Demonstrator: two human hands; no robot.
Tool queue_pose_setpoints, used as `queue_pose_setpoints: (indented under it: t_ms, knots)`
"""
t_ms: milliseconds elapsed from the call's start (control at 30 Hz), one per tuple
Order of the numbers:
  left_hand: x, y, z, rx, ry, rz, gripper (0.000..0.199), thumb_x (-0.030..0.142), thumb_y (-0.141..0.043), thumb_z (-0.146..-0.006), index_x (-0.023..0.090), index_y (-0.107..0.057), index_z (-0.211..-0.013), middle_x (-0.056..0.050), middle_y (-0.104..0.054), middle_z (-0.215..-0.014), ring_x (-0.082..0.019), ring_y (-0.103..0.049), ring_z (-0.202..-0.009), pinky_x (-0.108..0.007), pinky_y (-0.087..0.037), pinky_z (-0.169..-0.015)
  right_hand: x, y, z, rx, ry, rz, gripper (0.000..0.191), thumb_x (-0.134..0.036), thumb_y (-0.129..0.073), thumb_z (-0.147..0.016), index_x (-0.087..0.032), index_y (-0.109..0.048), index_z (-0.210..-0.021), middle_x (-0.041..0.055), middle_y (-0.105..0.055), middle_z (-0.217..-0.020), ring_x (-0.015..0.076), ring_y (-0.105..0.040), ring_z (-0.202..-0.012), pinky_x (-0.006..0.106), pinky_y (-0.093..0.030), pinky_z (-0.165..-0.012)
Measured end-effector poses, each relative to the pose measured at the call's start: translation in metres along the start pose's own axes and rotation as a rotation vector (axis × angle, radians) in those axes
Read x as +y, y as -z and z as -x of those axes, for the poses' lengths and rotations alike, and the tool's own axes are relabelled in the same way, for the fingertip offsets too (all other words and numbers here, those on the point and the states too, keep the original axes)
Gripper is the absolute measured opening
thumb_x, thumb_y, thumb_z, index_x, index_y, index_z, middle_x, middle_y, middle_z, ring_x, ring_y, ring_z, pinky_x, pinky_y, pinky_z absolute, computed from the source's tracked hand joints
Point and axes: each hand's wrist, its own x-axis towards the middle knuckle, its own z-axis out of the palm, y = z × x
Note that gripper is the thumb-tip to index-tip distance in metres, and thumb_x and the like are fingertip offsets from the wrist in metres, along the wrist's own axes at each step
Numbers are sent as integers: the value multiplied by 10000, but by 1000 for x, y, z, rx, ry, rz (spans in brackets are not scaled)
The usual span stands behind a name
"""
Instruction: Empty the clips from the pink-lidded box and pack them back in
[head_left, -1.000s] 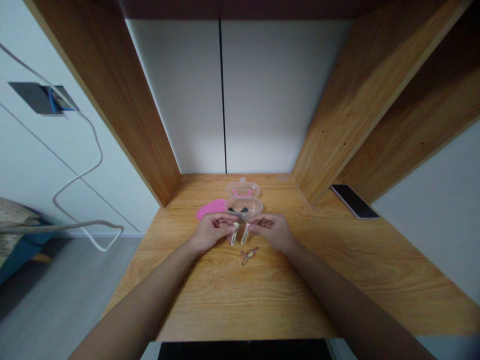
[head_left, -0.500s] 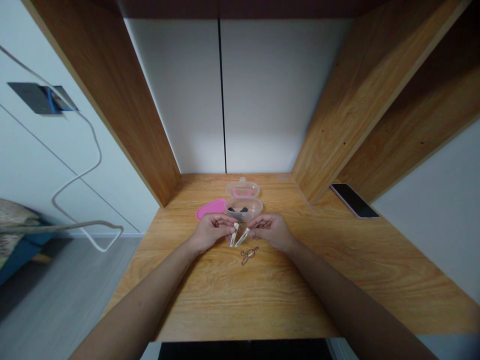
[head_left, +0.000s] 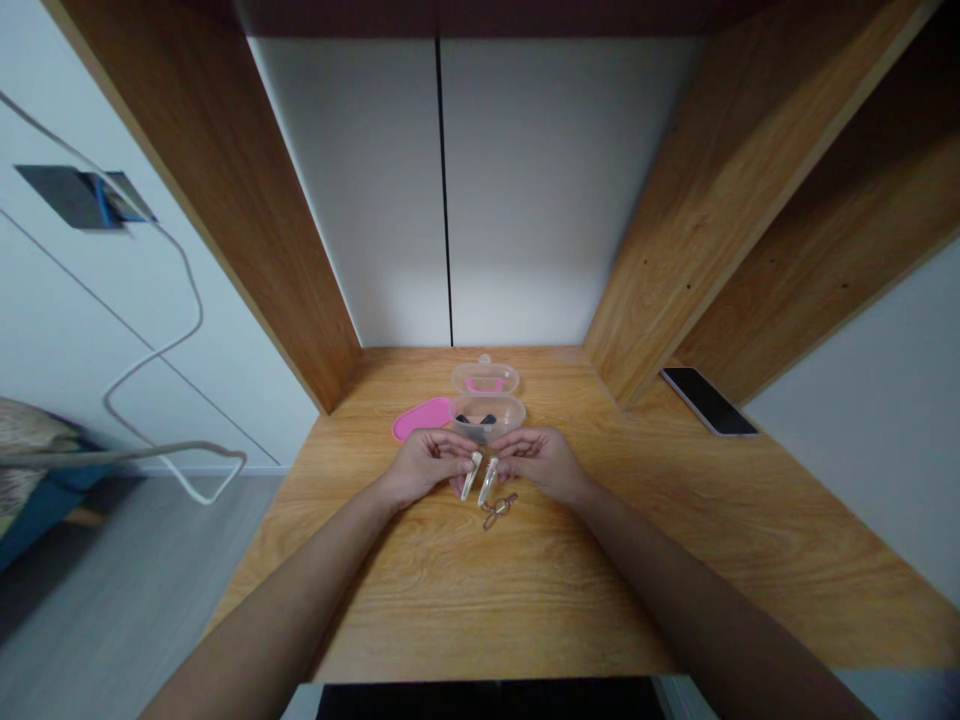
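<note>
Pale piece [head_left: 488, 481] in right hand [head_left: 538, 464], more upright, lower, nearer gold tangle [head_left: 499, 510]

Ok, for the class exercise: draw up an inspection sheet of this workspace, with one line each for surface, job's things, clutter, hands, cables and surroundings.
Surface: light wood-grain desk.
Job's things: pale slim piece in each hand; open clear plastic case with dark contents; pink oval piece beside it; small gold-toned wire piece lying in front of the hands.
Clutter: black smartphone at the desk's right.
Hands: left hand and right hand bare, each pinching its piece.
Cables: white cable hanging left of the desk, off it.
Surroundings: wooden side panel, grey floor.
</note>
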Motion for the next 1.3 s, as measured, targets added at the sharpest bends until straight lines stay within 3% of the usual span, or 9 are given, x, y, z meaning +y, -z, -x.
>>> queue_pose_setpoints:
  t_ms: [367,667,867,1033,1167,1300]
  knots:
    - [-2,-3,0,-36,15,-15,446,359,-937,-593,103,-730,-894,-60,-767,-716,-160,-686,-497,-266,-583,-492,4,-2,0,-29,-15,7,462,-459,-919,-577,-152,-783,-894,64,-773,-739,155,-703,-591,259,-577,-561]
    - [-5,-2,-3,61,-30,-81,474,392,-921,-617,99,-721,-933,-47,-748,-643,-147,-684,-487,-235,-577,-476,9,0,-2,7,8,43,402,-490,-875,-656,-172,-785,-886,43,-752,-733,150,-690,-628,284,-582,-620]
    - [-8,-2,-5,91,-48,-108,453,372,-924,-611,94,-739,-917,-61,-756,-665,-132,-675,-499,-230,-575,-503,6,-4,-3,34,106,35,342,-432,-894,-648,-179,-757,-833,44,-748,-868,154,-712,-787,287,-593,-760]
    - [-10,-1,-5,98,-52,-93,444,357,-929,-602,103,-750,-918,-68,-773,-729,-142,-700,-563,-241,-580,-567,6,-10,-1,21,95,69,343,-452,-863,-692,-171,-739,-846,37,-731,-804,140,-695,-715,274,-589,-712]
    - [-9,-2,-3,50,-70,-138,511,316,-925,-617,105,-741,-1045,-65,-765,-732,-139,-700,-583,-229,-557,-578,6,-13,0,68,134,118,319,-427,-841,-725,-165,-720,-863,34,-719,-798,134,-677,-700,264,-578,-687]
    - [-8,-6,-3,53,-147,-130,702,254,-945,-576,126,-666,-1207,-52,-749,-804,-129,-691,-594,-212,-535,-556,4,-14,2,89,185,218,302,-385,-812,-748,-169,-729,-942,45,-717,-826,130,-655,-685,251,-566,-648]
